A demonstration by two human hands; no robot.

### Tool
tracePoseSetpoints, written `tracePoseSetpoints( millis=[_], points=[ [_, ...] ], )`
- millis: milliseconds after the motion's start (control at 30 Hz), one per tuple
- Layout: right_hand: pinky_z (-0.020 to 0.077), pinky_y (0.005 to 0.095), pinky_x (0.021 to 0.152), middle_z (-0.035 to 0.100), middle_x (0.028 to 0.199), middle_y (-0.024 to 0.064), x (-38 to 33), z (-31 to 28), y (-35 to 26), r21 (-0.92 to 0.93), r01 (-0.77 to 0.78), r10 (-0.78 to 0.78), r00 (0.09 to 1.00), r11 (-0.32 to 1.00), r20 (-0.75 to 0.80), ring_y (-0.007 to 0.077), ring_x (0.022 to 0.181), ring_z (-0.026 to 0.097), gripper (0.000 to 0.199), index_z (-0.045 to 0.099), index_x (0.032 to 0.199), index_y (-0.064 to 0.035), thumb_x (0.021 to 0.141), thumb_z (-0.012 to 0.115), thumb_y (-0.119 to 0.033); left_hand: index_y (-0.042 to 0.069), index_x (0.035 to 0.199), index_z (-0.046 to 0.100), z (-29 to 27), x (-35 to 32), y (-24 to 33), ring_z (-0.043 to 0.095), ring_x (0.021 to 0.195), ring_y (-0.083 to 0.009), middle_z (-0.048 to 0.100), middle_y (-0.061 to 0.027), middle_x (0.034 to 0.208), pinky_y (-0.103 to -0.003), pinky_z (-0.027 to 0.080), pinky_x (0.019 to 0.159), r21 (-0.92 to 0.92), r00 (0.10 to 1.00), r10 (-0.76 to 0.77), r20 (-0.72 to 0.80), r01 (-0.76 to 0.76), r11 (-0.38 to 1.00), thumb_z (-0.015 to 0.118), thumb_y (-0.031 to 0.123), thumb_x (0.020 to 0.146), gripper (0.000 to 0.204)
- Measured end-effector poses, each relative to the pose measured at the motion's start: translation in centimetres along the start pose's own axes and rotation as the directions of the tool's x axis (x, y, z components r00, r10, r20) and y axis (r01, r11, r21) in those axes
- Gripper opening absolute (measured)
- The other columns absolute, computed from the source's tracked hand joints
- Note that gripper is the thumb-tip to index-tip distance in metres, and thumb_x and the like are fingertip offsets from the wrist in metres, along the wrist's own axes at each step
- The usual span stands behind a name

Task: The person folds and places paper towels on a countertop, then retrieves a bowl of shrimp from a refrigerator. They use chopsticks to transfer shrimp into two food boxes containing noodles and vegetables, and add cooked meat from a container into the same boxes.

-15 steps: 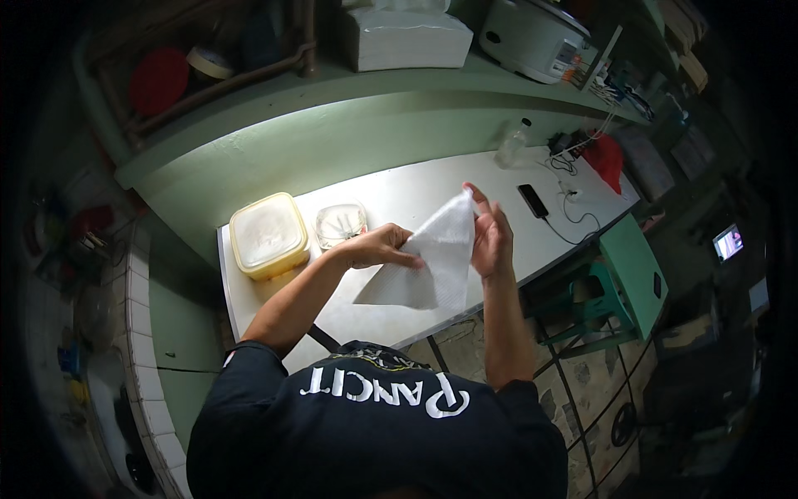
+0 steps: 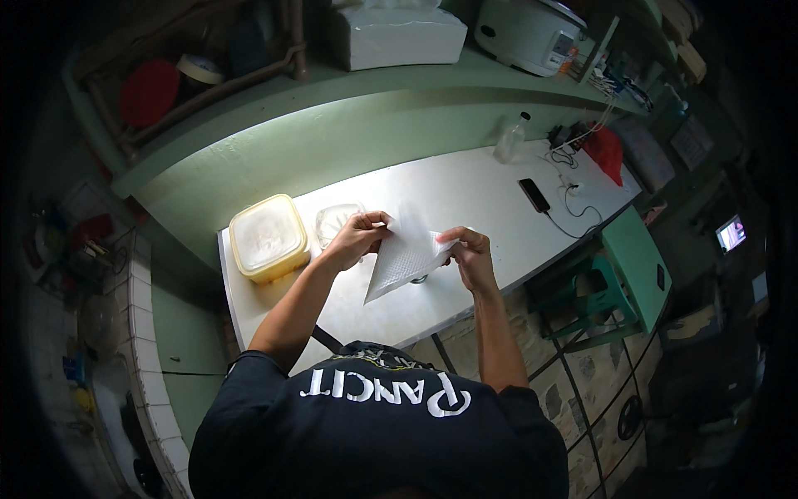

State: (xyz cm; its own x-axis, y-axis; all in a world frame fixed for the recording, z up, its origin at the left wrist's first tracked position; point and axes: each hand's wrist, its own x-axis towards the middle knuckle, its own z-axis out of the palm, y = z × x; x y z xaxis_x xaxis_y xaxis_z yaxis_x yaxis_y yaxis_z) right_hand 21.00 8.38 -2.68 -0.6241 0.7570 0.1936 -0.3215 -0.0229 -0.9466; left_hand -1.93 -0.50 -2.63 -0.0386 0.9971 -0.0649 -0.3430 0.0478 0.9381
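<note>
My left hand (image 2: 359, 235) and my right hand (image 2: 470, 251) both grip a white sheet (image 2: 403, 259) of thin, textured material, held above the white table (image 2: 465, 195). The left hand pinches its upper left corner, the right hand its right edge. The sheet hangs folded into a rough triangle, point down. A small clear lidded container (image 2: 337, 220) lies on the table just behind my left hand. A square yellowish tub (image 2: 266, 237) with a pale lid stands further left.
A black phone (image 2: 534, 195) with a cable, a clear bottle (image 2: 509, 138) and a red cloth (image 2: 605, 152) lie at the table's far right. A green stool (image 2: 636, 266) stands to the right. On the green shelf behind are a white box (image 2: 399, 35) and a rice cooker (image 2: 524, 29).
The sheet was held up spread between raised hands. Now both hands are lower and closer to the table, and the sheet is folded smaller.
</note>
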Motion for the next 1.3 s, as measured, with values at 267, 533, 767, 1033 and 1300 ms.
tracePoseSetpoints(
  millis=[267,533,767,1033,1300],
  points=[
    [0.0462,0.0253,0.070,0.057,0.091,0.0052,-0.2,-0.1,-2.5,-0.188,0.132,-0.100,0.981,0.973,0.169,0.0121,0.078,0.055,0.016,0.070,0.079,-0.0002,0.075,0.055,-0.005,0.003,0.108,0.062,1.9,-1.4,2.9,0.057,0.077,-0.0115,0.058,-0.0047,0.094,-0.028,0.048,0.067,0.305,0.999,-0.020,0.025,0.011,0.952,0.066,0.009,0.080,0.029],
    [0.0492,0.0302,0.074,0.056,0.116,0.0091,-0.5,2.5,1.5,0.181,-0.007,0.021,0.997,0.983,-0.078,0.0164,0.093,0.059,0.076,0.028,0.141,-0.0126,0.084,0.067,-0.046,0.008,0.139,0.039,2.8,-1.0,0.4,0.058,0.100,-0.0160,0.050,-0.0094,0.123,-0.031,0.049,0.090,-0.009,0.955,0.294,-0.031,-0.295,0.956,0.069,-0.002,0.078,0.069],
    [0.0497,0.0258,0.065,0.063,0.093,0.0030,-0.3,3.2,3.4,0.100,0.125,-0.117,0.990,0.987,-0.085,0.0119,0.082,0.060,0.016,0.066,0.102,-0.0046,0.088,0.063,-0.011,0.003,0.124,0.054,1.6,-0.5,-1.4,0.064,0.088,-0.0174,0.064,-0.0107,0.100,-0.034,0.055,0.079,0.020,0.977,0.188,-0.098,-0.187,0.982,0.059,0.003,0.088,0.037],
    [0.0431,0.0252,0.081,0.054,0.093,0.0069,-0.3,2.4,0.5,-0.376,0.250,-0.201,0.966,0.892,0.164,0.0147,0.089,0.053,0.040,0.071,0.092,0.0006,0.069,0.038,0.006,-0.001,0.116,0.058,0.8,-1.1,0.1,0.065,0.084,-0.0196,0.063,-0.0124,0.095,-0.035,0.056,0.075,-0.121,0.999,0.049,0.012,-0.047,0.992,0.056,0.025,0.093,0.035],
    [0.0434,0.0247,0.087,0.054,0.102,0.0086,0.0,1.6,-0.1,-0.009,-0.031,0.032,0.990,0.999,0.140,0.0146,0.096,0.051,0.042,0.068,0.100,0.0073,0.073,0.036,0.007,0.004,0.132,0.051,0.6,-1.6,0.0,0.058,0.107,-0.0212,0.050,-0.0138,0.131,-0.036,0.051,0.090,-0.426,0.925,0.166,0.342,-0.005,0.905,0.066,0.018,0.085,0.051]
  ],
)
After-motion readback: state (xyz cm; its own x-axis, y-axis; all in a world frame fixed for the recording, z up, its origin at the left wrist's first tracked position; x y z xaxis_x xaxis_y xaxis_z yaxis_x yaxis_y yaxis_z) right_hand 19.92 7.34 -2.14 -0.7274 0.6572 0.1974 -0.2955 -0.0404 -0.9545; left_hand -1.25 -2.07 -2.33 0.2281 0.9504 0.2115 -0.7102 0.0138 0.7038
